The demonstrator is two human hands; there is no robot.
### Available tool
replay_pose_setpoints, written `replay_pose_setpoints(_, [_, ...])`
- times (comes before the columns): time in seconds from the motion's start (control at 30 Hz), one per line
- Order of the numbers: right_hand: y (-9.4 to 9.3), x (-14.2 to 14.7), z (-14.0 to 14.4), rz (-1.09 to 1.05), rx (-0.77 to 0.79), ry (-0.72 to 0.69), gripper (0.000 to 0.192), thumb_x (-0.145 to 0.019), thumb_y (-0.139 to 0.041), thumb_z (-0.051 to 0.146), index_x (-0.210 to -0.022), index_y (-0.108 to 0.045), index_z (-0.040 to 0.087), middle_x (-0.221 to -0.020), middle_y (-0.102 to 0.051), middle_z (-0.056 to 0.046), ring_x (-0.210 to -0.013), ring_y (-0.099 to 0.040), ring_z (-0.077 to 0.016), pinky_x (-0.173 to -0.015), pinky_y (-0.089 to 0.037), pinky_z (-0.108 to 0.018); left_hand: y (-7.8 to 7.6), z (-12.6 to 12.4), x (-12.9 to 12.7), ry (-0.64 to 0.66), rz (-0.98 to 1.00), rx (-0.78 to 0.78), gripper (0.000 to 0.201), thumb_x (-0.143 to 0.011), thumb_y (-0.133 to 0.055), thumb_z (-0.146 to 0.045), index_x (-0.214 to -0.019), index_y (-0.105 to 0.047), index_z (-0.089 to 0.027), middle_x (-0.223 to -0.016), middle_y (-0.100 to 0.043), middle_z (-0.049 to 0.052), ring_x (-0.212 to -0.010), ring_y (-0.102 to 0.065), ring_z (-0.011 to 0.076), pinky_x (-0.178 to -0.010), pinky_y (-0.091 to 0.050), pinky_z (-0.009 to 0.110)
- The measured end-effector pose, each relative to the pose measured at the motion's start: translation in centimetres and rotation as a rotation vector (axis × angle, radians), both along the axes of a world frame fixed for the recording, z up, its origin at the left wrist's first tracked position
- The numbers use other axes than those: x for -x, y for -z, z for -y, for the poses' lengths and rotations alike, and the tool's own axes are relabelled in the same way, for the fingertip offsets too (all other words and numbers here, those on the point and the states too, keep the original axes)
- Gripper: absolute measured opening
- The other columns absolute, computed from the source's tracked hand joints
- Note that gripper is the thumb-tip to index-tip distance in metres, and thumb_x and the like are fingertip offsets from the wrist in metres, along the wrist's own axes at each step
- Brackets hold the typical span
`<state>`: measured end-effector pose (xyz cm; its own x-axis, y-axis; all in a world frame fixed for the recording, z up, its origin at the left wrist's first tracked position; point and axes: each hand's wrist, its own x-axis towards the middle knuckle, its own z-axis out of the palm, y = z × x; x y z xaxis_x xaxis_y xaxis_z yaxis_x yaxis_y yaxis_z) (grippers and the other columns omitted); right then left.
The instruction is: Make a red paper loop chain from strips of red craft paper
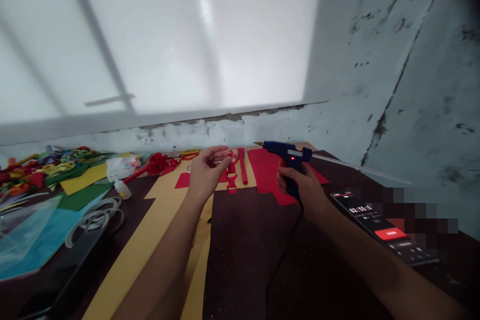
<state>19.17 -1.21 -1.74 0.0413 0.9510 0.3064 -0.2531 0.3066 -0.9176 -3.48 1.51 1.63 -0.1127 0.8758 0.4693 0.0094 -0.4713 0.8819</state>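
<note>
At the far left of the table (243, 240) lies a heap of coloured paper loops (45, 165), with green and yellow sheets (80, 182) just beside it and blue sheets (33, 240) nearer the camera. A white glue bottle (122, 172) lies on its side close to these, and clear tape rings (99, 215) sit below it. Further right, a red paper flower (157, 162) rests near the wall. The left hand (206, 172) is raised over a tan strip (150, 240), its fingers curled and pinching a small red chain (231, 175) of paper links that hangs down from the fingertips. Just beside the chain lies a red roll (242, 165), and past it a red sheet (266, 172) lies flat. The right hand (305, 190) is wrapped tight around the grip of a blue glue gun (287, 155), held above the red sheet with its nozzle pointing left toward the chain and a red light lit on its side; its cord (281, 260) trails toward the camera. At the right, a phone (382, 225) lies with a timer on its screen.
</note>
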Motion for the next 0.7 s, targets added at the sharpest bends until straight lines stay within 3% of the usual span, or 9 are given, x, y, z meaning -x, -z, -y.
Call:
replay_pose_setpoints(0.17, [0.0, 0.7, 0.6, 0.096, -0.003, -0.028, 0.019, -0.083, -0.064, 0.035, -0.088, -0.063, 0.017, -0.052, -0.049, 0.005, -0.047, -0.044, -0.0106, -0.047, -0.033, -0.024, 0.2, 0.3, -1.0, 0.002, -0.045, 0.025, 0.033, -0.066, -0.082, -0.027, -0.096, -0.073, -0.016, -0.09, -0.072, 0.009, -0.078, -0.069, 0.0193, -0.07, -0.055, 0.03])
replay_pose_setpoints(0.37, [0.3, 1.1, 0.9, 0.184, 0.016, -0.081, 0.03, -0.081, -0.068, 0.045, -0.078, -0.059, 0.016, -0.05, -0.048, 0.005, -0.046, -0.043, -0.0105, -0.045, -0.033, -0.025, 0.5, 0.2, -0.9, -0.001, -0.136, 0.028, 0.037, -0.071, -0.079, -0.03, -0.103, -0.07, -0.016, -0.093, -0.072, 0.008, -0.082, -0.068, 0.0178, -0.073, -0.052, 0.029])
replay_pose_setpoints(0.7, [0.8, 1.3, 0.8, 0.23, 0.028, -0.079, 0.032, -0.083, -0.065, 0.046, -0.074, -0.058, 0.017, -0.05, -0.047, 0.005, -0.045, -0.043, -0.0106, -0.045, -0.032, -0.025, 0.6, 0.3, -1.1, 0.057, -0.144, -0.005, 0.036, -0.072, -0.078, -0.031, -0.105, -0.069, -0.017, -0.09, -0.072, 0.006, -0.08, -0.068, 0.016, -0.072, -0.053, 0.027])
